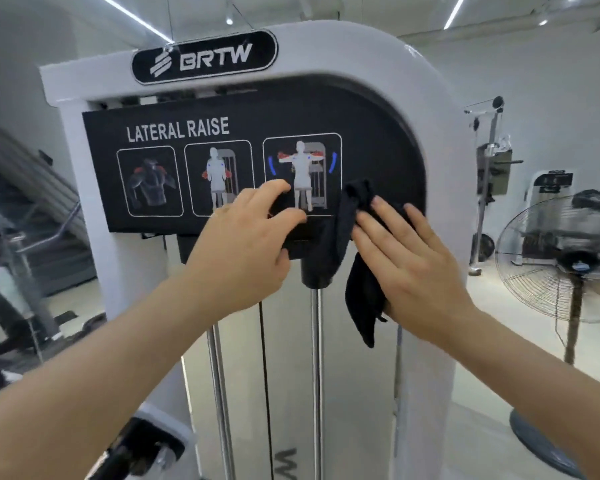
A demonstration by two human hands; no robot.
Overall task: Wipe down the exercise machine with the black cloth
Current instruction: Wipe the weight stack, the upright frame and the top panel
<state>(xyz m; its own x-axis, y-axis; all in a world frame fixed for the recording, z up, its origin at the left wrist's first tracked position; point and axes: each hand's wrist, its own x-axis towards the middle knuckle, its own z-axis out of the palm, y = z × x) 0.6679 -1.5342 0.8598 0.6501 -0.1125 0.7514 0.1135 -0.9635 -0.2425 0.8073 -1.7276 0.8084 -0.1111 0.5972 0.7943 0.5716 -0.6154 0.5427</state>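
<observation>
Cloth (361, 303) hangs vertically under flat right hand (418, 271); left hand (246, 247) grips placard (101, 143).

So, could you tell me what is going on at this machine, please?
A person is wiping the white lateral raise exercise machine. The right hand presses a crumpled black cloth flat-fingered against the dark panel beside the black instruction placard, part of it hanging loose. The left hand grips a black bracket under the placard.

Bright ceiling strips (136, 19), motion blur (esp. edges)
</observation>
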